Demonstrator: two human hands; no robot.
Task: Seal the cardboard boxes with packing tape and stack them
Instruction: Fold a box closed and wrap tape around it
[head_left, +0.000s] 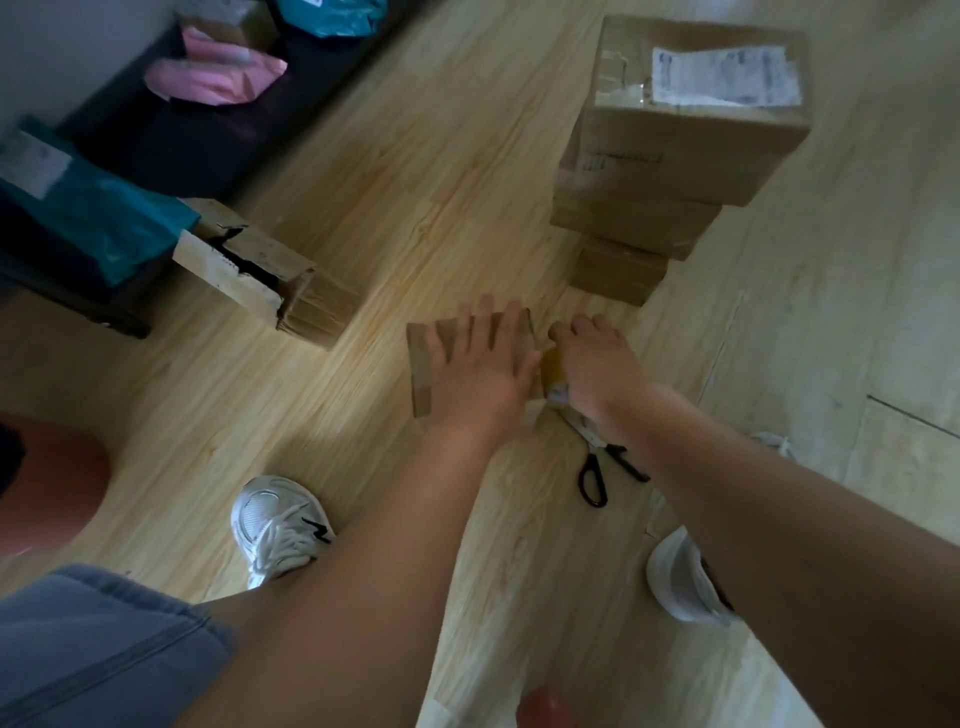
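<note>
A small cardboard box (423, 364) lies on the wooden floor in the middle of the view. My left hand (480, 369) rests flat on its top with fingers spread. My right hand (597, 364) is at the box's right end, fingers curled down around a roll of brownish packing tape (553, 370) that is mostly hidden under the hand. A stack of three cardboard boxes (675, 156) stands behind, the top one bearing a white label. A long box with a torn, open top (270, 270) lies to the left.
Black-handled scissors (595, 473) lie on the floor under my right forearm. My white shoes (278, 525) stand on the floor near me. A dark bench (171, 140) at the back left holds pink and teal mailer bags.
</note>
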